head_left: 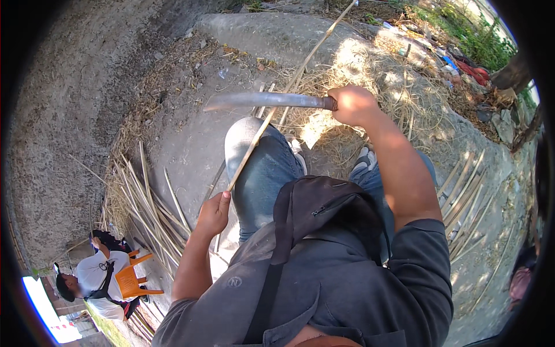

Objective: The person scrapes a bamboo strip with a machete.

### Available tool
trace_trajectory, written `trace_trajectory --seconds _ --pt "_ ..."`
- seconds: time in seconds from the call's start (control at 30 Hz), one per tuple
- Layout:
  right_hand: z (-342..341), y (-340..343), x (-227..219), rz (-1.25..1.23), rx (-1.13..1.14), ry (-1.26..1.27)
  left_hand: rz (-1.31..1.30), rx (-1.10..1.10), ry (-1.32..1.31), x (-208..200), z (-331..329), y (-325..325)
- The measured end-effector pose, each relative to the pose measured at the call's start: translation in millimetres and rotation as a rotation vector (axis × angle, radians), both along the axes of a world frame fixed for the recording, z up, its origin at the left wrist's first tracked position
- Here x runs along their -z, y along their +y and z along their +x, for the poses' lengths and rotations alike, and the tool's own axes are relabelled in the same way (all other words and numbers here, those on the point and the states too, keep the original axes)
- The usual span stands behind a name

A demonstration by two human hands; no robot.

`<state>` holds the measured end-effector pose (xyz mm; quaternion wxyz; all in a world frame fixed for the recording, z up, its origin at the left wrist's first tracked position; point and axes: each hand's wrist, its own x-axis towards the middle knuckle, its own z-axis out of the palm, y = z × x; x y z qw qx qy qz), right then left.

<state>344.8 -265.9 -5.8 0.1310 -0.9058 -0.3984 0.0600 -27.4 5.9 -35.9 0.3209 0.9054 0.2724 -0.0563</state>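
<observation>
My left hand (214, 213) is closed round the near end of a long, thin bamboo strip (252, 144). The strip slants up and away to the right, passing over my left knee toward the far edge of the view. My right hand (353, 106) grips the handle of a machete (266, 100), whose long, slightly curved grey blade points left. The blade lies across the strip beyond my knee; whether its edge bites into the strip cannot be told. Pale shavings (324, 130) are scattered on the ground around my feet.
Bundles of bamboo strips lie to my left (144, 202) and right (464, 199). At lower left, a person (107, 272) in a white shirt sits on an orange plastic chair (132, 277). A black bag (318, 208) rests at my waist. Litter and green plants (485, 43) line the far right.
</observation>
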Motion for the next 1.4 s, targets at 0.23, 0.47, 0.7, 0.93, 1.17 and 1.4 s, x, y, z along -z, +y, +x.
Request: trace_trajectory --seconds 0.23,0.47,0.7,0.93,1.17,1.4 --pt "8.7 5.6 6.8 0.043 0.276 0.287 0.013 -0.031 0.044 -3.6 3.4 -3.3" --pt "-7.1 7.6 -1.4 -0.107 -0.106 0.133 0.071 0.008 0.002 1.6 -2.0 -0.4" --pt "-16.5 5.8 20.4 0.120 0.010 0.045 0.027 -0.035 0.074 -9.2 -0.9 -6.0" --pt "-9.5 2.6 8.1 0.048 0.080 0.046 0.098 -0.006 0.005 -17.9 -1.2 -15.4" --pt "-35.2 12.9 -7.3 0.068 0.008 0.024 0.141 0.038 -0.037 -3.2 -8.2 -7.5" --pt "13.8 -11.5 4.7 0.122 0.298 0.096 0.087 0.012 -0.064 -0.6 -3.7 -9.4"
